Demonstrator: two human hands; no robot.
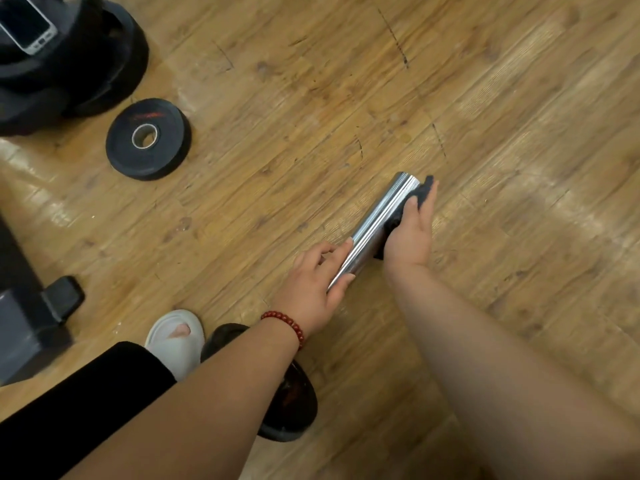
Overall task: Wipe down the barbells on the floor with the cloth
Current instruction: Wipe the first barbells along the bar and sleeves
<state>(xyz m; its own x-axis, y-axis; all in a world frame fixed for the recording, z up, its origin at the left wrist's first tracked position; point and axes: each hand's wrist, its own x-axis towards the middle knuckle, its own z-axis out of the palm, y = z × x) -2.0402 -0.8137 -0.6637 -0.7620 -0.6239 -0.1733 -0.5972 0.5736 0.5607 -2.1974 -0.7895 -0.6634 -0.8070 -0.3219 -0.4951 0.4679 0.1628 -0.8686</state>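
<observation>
Right hand (pixel 412 233) presses cloth (pixel 420 197) on barbell (pixel 377 223) (left hand (pixel 311 282) steadying).

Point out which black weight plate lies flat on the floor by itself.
The small weight plate with the metal-ringed centre hole, lying flat and alone on the wooden floor. The large plates at upper left are stacked together.

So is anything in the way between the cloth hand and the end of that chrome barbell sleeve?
Nothing visible. The right hand already presses the dark cloth against the chrome barbell sleeve, with bare wooden floor beyond its tip. The left hand steadies the near end.
</observation>
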